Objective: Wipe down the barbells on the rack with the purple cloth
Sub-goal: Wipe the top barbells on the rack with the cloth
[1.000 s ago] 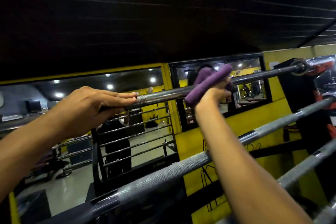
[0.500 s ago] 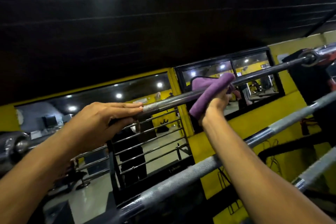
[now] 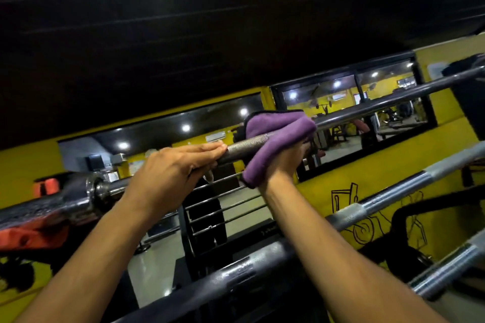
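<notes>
The top barbell [image 3: 372, 106] runs from lower left to upper right across the head view. A purple cloth [image 3: 275, 139] is wrapped over its shaft near the middle, and my right hand [image 3: 284, 162] grips the cloth and bar from below. My left hand [image 3: 170, 173] lies over the bar just left of the cloth, fingers extended along the knurled part. The bar's left collar and sleeve [image 3: 91, 191] show at the left. A second barbell [image 3: 367, 207] lies lower and nearer, and a third [image 3: 451, 267] at the bottom right.
An orange-red rack part [image 3: 34, 233] supports the left end of the top bar. Behind the bars stand a yellow wall [image 3: 393, 160] with mirrors, a metal railing [image 3: 228, 207] and a dark rack upright [image 3: 469, 92] at the right.
My right hand has slid the cloth leftward along the top bar, closer to my left hand. The view has swung left, bringing the bar's left collar into sight.
</notes>
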